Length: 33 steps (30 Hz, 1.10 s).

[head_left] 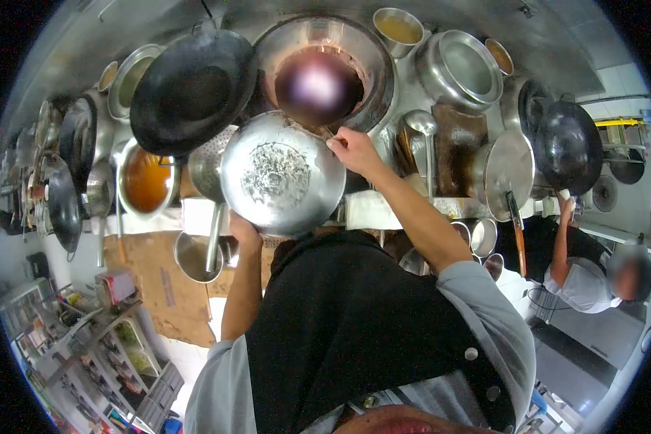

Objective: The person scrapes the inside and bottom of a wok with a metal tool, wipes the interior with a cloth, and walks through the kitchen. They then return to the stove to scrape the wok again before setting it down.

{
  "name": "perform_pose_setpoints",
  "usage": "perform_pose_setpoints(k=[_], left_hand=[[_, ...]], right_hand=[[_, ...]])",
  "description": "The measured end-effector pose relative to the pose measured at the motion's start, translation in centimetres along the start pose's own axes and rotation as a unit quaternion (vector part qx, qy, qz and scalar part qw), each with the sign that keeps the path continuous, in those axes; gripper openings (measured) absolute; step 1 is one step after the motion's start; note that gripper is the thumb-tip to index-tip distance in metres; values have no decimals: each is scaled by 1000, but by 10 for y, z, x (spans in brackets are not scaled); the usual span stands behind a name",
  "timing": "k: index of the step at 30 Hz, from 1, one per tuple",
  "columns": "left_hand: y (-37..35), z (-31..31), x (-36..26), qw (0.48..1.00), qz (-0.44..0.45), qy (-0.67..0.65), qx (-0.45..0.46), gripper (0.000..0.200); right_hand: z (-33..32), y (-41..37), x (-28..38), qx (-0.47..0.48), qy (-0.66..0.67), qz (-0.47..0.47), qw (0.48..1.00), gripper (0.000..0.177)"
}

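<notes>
Head view, looking down over the person's chest at a steel cooking counter (411, 92). Both hands hold a round silver pan (282, 173), whose inside faces the camera with a pale, crusty patch at its centre. The left hand (243, 231) is at the pan's lower left rim, its fingers curled around the edge. The right hand (351, 148) is at the upper right rim, its fingers pinched on the metal.

The pan is held in front of the person. It sits just below a large round burner well (318, 81) set in the counter, and its top edge overlaps the well's front lip. A perforated strainer (208, 165) lies just beside the pan on the left, partly behind it. Further left is a pot of orange liquid (146, 181). A black wok (192, 90) rests tilted to the upper left. To the right of the well are a ladle (421, 124) and a lidded steel pot (464, 69).

At the far right, another person's hand (566, 199) reaches up beneath a second black wok (568, 145).
</notes>
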<state>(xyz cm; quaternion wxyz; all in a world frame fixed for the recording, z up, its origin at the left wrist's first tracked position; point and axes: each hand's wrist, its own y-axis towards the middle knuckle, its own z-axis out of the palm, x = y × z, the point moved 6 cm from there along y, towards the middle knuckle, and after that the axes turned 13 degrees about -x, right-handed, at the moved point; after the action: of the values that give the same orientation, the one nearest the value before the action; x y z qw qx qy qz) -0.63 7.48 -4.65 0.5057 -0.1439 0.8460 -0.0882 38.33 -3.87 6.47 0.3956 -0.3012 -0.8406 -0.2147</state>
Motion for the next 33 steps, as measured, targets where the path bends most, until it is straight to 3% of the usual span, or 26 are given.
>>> perform_pose_setpoints(k=[2, 7, 10, 14, 17, 19, 22, 26, 31, 33], left_hand=[[-2, 2, -1, 998, 39, -36, -22, 50], [9, 3, 17, 998, -1, -54, -39, 53], [4, 6, 16, 998, 16, -65, -21, 53], [8, 1, 20, 1000, 3, -4, -24, 53], [6, 4, 16, 999, 52, -3, -17, 53], [0, 1, 0, 999, 33, -37, -19, 51], [-7, 1, -8, 996, -34, -81, -25, 46], [3, 6, 4, 996, -4, -90, -20, 46], [0, 1, 0, 1000, 7, 11, -29, 49], [-3, 0, -3, 1000, 20, -6, -22, 49]], right_hand=[[-3, 0, -2, -2, 4, 10, 1000, 33], [-12, 9, -20, -12, -34, 22, 999, 32], [0, 6, 2, -21, 12, -28, 999, 32], [-7, -4, -56, 0, -37, 84, 996, 34], [0, 3, -21, 9, 17, 49, 999, 35], [2, 7, -12, 33, 54, 80, 995, 34], [-9, 3, -47, -7, -11, 56, 998, 32], [-4, 10, -16, -8, 29, -9, 1000, 32], [-12, 6, -36, 1, 4, 6, 1000, 34], [-8, 10, -24, -1, -12, -18, 1000, 34]])
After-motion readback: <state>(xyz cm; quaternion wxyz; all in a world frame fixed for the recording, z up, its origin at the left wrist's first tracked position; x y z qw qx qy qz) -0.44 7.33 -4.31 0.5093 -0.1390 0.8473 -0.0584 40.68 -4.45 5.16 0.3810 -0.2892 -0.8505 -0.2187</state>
